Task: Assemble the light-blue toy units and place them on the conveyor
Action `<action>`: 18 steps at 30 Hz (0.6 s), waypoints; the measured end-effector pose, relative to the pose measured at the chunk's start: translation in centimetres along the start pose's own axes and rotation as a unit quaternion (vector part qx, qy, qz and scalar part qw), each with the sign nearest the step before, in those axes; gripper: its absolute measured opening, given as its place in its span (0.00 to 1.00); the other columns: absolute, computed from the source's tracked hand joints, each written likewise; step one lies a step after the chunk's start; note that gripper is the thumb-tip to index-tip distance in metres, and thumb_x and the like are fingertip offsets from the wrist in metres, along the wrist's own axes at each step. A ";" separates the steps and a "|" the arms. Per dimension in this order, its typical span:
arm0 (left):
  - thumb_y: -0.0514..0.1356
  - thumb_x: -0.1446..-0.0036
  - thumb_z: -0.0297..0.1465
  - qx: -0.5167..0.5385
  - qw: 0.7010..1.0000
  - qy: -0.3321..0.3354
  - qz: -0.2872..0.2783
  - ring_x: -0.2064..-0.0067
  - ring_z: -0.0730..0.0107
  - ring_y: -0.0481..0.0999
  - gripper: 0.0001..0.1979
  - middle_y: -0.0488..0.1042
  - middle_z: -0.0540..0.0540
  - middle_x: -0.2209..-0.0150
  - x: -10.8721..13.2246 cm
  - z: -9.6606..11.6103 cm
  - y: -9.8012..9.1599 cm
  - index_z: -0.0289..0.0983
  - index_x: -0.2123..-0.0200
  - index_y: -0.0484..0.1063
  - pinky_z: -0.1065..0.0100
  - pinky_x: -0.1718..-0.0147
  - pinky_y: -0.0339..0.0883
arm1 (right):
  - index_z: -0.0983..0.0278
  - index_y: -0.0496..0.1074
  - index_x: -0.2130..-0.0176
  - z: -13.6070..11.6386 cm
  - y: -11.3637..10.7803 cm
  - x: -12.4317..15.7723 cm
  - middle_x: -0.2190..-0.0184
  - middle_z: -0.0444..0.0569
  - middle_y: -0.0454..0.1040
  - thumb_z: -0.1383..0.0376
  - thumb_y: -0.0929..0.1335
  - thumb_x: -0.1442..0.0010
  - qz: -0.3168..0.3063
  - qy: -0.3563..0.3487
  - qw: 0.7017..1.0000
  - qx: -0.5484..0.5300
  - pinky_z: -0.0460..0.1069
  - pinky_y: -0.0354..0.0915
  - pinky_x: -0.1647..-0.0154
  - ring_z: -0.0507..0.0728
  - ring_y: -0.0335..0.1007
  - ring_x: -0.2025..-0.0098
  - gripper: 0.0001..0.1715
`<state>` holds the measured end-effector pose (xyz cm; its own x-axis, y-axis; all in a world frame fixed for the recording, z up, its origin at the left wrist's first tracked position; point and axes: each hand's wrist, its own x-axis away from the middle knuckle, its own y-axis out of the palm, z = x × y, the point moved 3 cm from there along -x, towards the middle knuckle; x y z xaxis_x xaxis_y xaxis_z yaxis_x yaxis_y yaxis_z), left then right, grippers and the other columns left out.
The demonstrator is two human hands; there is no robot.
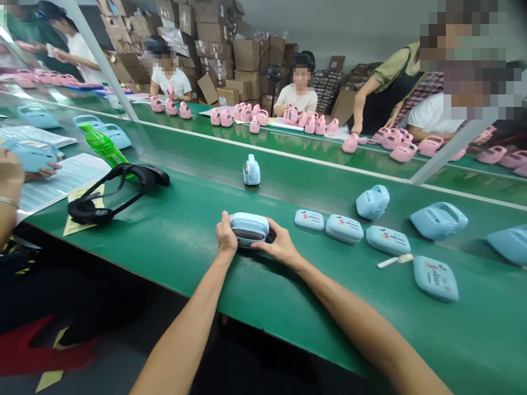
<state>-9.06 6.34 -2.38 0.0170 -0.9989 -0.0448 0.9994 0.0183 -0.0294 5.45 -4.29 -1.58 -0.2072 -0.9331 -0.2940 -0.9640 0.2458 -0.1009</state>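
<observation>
Over the green table (173, 241), both my hands are closed on a light blue plastic case (250, 224) with a dark window along its front. My left hand (226, 237) grips its left end, fingers wrapped around the side. At the right end, my right hand (282, 244) holds it with the thumb across the lower front. The underside is hidden. To the right lie several light blue oval covers with a cartoon print, the nearest being a cover (309, 219). A small white-handled brush-like tool (395, 260) rests among them. Straight ahead stands a light blue handled case (251, 171).
A black head strap (119, 192) and a green bottle (102, 144) lie on the left, beside printed sheets (61, 181). Another person's hand (10, 170) is at the left edge. More blue handled cases (438, 220) stand right; co-workers sit behind pink ones (255, 125).
</observation>
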 end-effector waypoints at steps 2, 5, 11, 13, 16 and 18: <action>0.49 0.41 0.58 -0.025 0.999 -0.007 0.032 0.59 0.50 0.79 0.31 0.77 0.41 0.73 -0.3 -0.3 0.0 0.38 0.75 0.74 0.60 0.60 0.73 | 0.61 0.71 0.42 -0.2 0.0 0.0 0.48 0.52 0.79 0.52 0.81 0.56 0.022 0.000 1.000 0.013 0.60 0.66 0.38 0.65 0.75 0.45 0.45; 0.50 0.41 0.55 -0.037 0.998 -0.012 0.052 0.55 0.49 0.78 0.27 0.77 0.41 0.70 -0.9 -0.7 0.1 0.39 0.73 0.74 0.58 0.55 0.72 | 0.62 0.72 0.44 -0.4 0.3 0.0 0.51 0.51 0.80 0.52 0.80 0.56 0.045 0.000 0.999 0.025 0.59 0.68 0.41 0.65 0.76 0.48 0.42; 0.51 0.43 0.54 -0.020 0.999 -0.008 0.040 0.55 0.49 0.76 0.26 0.76 0.42 0.69 -1.3 -0.7 0.1 0.40 0.72 0.75 0.56 0.51 0.70 | 0.61 0.69 0.40 0.2 0.5 -0.2 0.45 0.51 0.77 0.52 0.80 0.55 0.018 -0.015 1.000 0.016 0.58 0.64 0.36 0.64 0.73 0.42 0.46; 0.50 0.43 0.54 -0.010 0.999 -0.008 0.035 0.56 0.50 0.77 0.27 0.76 0.42 0.69 -1.2 -0.7 0.0 0.38 0.71 0.75 0.56 0.52 0.70 | 0.62 0.67 0.38 0.3 0.3 -0.3 0.41 0.53 0.74 0.51 0.81 0.56 -0.008 -0.025 1.000 0.015 0.59 0.60 0.33 0.64 0.69 0.38 0.51; 0.50 0.43 0.55 0.008 0.999 -0.007 0.042 0.56 0.52 0.77 0.28 0.76 0.42 0.69 -1.1 -0.8 -0.2 0.38 0.70 0.76 0.58 0.53 0.70 | 0.62 0.62 0.33 0.6 0.0 -0.2 0.35 0.56 0.68 0.52 0.82 0.59 -0.048 -0.029 0.998 -0.007 0.60 0.55 0.30 0.66 0.63 0.33 0.61; 0.50 0.44 0.56 0.020 0.999 0.002 0.036 0.58 0.53 0.77 0.29 0.76 0.43 0.70 -1.1 -0.8 -0.3 0.38 0.70 0.76 0.59 0.55 0.71 | 0.61 0.60 0.32 0.7 -0.1 -0.1 0.34 0.56 0.66 0.51 0.81 0.58 -0.058 -0.018 0.997 -0.049 0.60 0.54 0.29 0.66 0.61 0.32 0.61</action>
<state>-9.41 7.42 -3.10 0.0881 -0.9949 -0.0492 0.9961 0.0875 0.0148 5.65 -4.00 -2.24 -0.0886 -0.9437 -0.3188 -0.9931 0.1082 -0.0443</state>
